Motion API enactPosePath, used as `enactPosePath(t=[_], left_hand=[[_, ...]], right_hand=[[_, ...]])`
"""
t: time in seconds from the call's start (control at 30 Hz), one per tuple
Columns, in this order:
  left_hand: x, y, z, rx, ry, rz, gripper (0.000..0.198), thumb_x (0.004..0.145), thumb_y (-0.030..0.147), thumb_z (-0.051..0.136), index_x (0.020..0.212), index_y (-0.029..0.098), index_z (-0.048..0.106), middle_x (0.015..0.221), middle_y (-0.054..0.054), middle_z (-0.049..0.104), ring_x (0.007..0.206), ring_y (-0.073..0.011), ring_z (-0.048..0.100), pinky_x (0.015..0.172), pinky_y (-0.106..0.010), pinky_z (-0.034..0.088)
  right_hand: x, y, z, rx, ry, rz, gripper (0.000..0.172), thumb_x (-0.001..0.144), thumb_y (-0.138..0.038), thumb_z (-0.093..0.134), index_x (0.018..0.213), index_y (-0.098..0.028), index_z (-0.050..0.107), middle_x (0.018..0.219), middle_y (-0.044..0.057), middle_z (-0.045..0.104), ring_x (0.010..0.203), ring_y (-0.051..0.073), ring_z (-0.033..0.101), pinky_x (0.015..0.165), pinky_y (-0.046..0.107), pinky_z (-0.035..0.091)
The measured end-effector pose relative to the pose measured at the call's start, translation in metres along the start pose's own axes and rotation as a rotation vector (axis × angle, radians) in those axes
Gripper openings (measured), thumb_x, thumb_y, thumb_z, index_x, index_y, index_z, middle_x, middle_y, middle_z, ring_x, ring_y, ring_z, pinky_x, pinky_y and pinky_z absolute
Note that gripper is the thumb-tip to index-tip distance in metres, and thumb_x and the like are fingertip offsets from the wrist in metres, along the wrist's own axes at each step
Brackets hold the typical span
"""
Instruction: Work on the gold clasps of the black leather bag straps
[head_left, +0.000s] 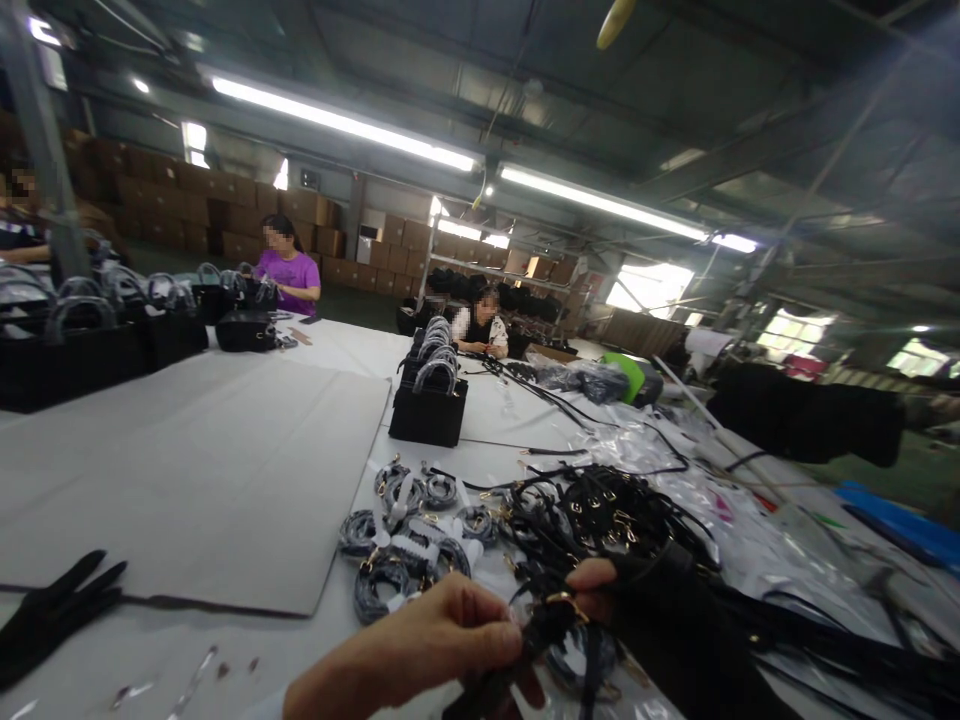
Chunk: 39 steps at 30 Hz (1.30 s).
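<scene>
My left hand point(427, 640) is bare and pinches a black strap point(540, 630) with a gold clasp near the table's front edge. My right hand point(637, 600), in a black glove with the fingertips bare, grips the same strap at the clasp. Just beyond lies a tangled heap of black straps with gold hardware point(600, 515). To its left lie several coiled straps wrapped in plastic point(409, 535).
A large grey cardboard sheet point(195, 470) covers the table's left part, with a black glove point(52, 610) at its near corner. Rows of black handbags point(429, 395) stand further back. Clear plastic bags point(675, 460) lie right. Two people sit at the far end.
</scene>
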<state>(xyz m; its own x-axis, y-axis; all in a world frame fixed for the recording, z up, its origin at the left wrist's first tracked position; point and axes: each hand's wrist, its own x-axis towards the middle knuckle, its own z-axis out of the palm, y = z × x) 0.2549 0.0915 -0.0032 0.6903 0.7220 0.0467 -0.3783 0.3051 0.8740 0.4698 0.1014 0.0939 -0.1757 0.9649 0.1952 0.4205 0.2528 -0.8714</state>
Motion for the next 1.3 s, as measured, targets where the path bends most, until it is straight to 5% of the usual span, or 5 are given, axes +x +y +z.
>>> enactPosePath(t=[0.23,0.67,0.83,1.0,1.3], left_hand=[[0.003,0.007,0.012,0.007,0.044,-0.009,0.036,0.065,0.040,0.088,0.082,0.009,0.078,0.072,-0.006,0.071,0.062,-0.0106,0.064,0.062,-0.019,0.051],[0.004,0.020,0.026,0.410,0.212,0.066,0.015,0.064,0.021,0.080,0.068,0.012,0.068,0.055,0.007,0.045,0.054,-0.0059,0.034,0.049,-0.022,0.022],[0.003,0.012,0.022,0.148,0.068,0.042,0.031,0.061,0.027,0.088,0.082,0.010,0.074,0.067,0.002,0.057,0.061,-0.0069,0.043,0.054,-0.019,0.028],[0.013,0.001,0.025,-0.032,0.200,0.111,0.028,0.060,0.033,0.089,0.069,0.011,0.074,0.067,-0.003,0.066,0.061,-0.0110,0.057,0.061,-0.023,0.045],[0.020,-0.001,0.023,0.150,0.283,0.173,0.036,0.069,0.047,0.081,0.071,0.011,0.078,0.057,-0.002,0.061,0.054,-0.0087,0.048,0.056,-0.021,0.036]], right_hand=[[0.003,0.001,-0.004,-0.213,-0.200,-0.114,0.021,0.079,-0.045,0.067,0.072,-0.026,0.074,0.060,-0.001,0.070,0.054,0.016,0.062,0.050,0.025,0.048],[-0.006,0.007,0.013,-0.201,-0.068,-0.038,0.026,0.073,-0.048,0.073,0.075,-0.022,0.076,0.063,0.003,0.071,0.056,0.019,0.063,0.054,0.029,0.050],[-0.016,0.026,0.012,0.028,-0.158,0.087,0.020,0.063,-0.044,0.084,0.075,-0.028,0.079,0.071,0.003,0.072,0.069,0.021,0.066,0.063,0.032,0.055],[-0.014,0.032,0.020,-0.001,-0.257,0.017,0.028,0.073,-0.050,0.077,0.078,-0.023,0.077,0.077,0.007,0.072,0.074,0.023,0.066,0.067,0.035,0.055],[0.004,0.007,0.003,0.458,0.321,0.248,0.048,0.061,-0.056,0.084,0.091,-0.023,0.065,0.058,-0.005,0.055,0.054,0.011,0.048,0.049,0.023,0.040]])
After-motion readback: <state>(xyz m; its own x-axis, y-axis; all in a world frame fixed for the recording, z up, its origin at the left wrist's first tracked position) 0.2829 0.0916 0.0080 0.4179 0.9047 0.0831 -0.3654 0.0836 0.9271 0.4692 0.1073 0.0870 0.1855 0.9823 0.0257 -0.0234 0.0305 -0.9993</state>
